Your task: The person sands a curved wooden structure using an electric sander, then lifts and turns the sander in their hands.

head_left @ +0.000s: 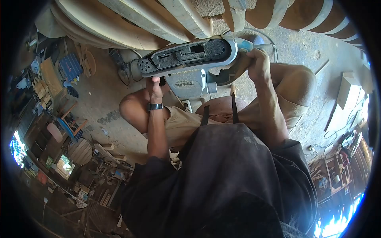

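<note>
A large Makita belt sander, grey-teal with a black side, is held up in front of my knees, close against pale curved wooden slats. My right hand is closed round its rear handle at the right end. At the left end my left hand, with a dark band on the wrist, grips the front of the sander from below; most of its fingers are hidden behind the tool. A dust bag or hose part hangs near the handle.
A cable runs on the concrete floor behind the sander. Another dark power tool lies to the left. Wood pieces and a blue box are farther left. A white box-shaped object stands at right.
</note>
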The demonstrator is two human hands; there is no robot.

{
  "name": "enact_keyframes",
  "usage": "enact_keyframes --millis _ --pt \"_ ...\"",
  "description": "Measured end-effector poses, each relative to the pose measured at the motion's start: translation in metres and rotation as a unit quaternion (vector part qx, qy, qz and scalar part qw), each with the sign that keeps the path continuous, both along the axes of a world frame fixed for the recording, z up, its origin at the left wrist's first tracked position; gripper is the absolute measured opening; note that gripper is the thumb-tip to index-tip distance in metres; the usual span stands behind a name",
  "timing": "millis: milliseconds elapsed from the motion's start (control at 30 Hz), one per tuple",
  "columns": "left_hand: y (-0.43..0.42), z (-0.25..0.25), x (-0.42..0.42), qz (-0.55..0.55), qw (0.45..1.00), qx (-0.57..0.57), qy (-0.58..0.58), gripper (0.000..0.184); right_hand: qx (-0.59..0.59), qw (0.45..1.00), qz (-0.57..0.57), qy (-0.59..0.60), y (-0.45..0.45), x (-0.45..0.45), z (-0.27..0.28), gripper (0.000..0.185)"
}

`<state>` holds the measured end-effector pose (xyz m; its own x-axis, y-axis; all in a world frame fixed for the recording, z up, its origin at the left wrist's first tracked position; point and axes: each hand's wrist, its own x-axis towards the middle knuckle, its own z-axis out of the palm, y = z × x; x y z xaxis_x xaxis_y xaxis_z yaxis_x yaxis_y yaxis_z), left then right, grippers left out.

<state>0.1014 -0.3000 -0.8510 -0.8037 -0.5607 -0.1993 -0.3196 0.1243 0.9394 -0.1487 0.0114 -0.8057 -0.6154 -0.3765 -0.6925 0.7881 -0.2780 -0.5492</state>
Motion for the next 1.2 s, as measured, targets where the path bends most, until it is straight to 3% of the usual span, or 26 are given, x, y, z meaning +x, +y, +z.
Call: enact_keyframes --millis 100,200,300,367,433,500,633,767,800,900,967,1067,1200 --pt "0.004 0.005 0.003 0.016 0.998 0.054 0.003 0.093 -0.02 0.999 0.035 0.02 0.004 0.0 0.015 0.01" --pt "0.013 0.019 -0.005 0.051 0.992 0.115 0.017 0.096 0.007 1.0 -0.003 0.025 0.001 0.001 0.03 0.009" --pt "0.01 0.024 -0.005 0.029 0.994 0.105 0.008 0.093 0.03 0.998 0.009 0.061 0.001 0.0 0.029 0.024" --pt "0.008 0.02 0.0 0.04 0.993 0.111 -0.008 0.088 -0.001 0.999 0.033 0.042 0.003 0.0 0.027 0.012" --pt "0.006 0.012 -0.001 0.051 0.987 0.15 0.034 0.084 0.004 0.998 0.039 0.058 0.003 -0.001 0.013 0.017" --pt "0.015 0.017 -0.012 0.041 0.996 0.071 0.018 0.083 0.014 0.996 0.046 0.074 0.002 -0.002 0.002 0.022" --pt "0.01 -0.004 -0.003 0.025 0.998 0.059 0.011 0.074 0.006 1.0 0.016 0.02 0.003 -0.002 -0.022 0.02" --pt "0.011 -0.002 -0.012 -0.009 0.994 0.1 0.035 0.067 0.0 1.0 -0.013 -0.007 0.001 -0.004 -0.043 0.017" --pt "0.013 -0.003 -0.013 0.006 0.986 0.16 0.041 0.065 0.001 1.0 -0.016 -0.008 0.0 -0.005 -0.051 0.015" --pt "0.012 0.007 -0.017 -0.011 0.989 0.148 0.006 0.061 -0.008 0.999 -0.015 -0.034 -0.003 -0.007 -0.062 0.012" --pt "0.016 0.006 -0.022 0.028 0.986 0.154 0.052 0.058 -0.012 0.999 -0.014 -0.04 -0.007 -0.008 -0.07 0.011" --pt "0.01 -0.001 -0.015 -0.011 0.985 0.174 0.014 0.058 -0.029 0.991 -0.078 -0.101 -0.012 -0.011 -0.086 0.007" --pt "0.011 -0.003 -0.015 -0.012 0.981 0.191 -0.001 0.057 -0.008 0.996 0.002 -0.089 -0.007 -0.015 -0.111 0.011"
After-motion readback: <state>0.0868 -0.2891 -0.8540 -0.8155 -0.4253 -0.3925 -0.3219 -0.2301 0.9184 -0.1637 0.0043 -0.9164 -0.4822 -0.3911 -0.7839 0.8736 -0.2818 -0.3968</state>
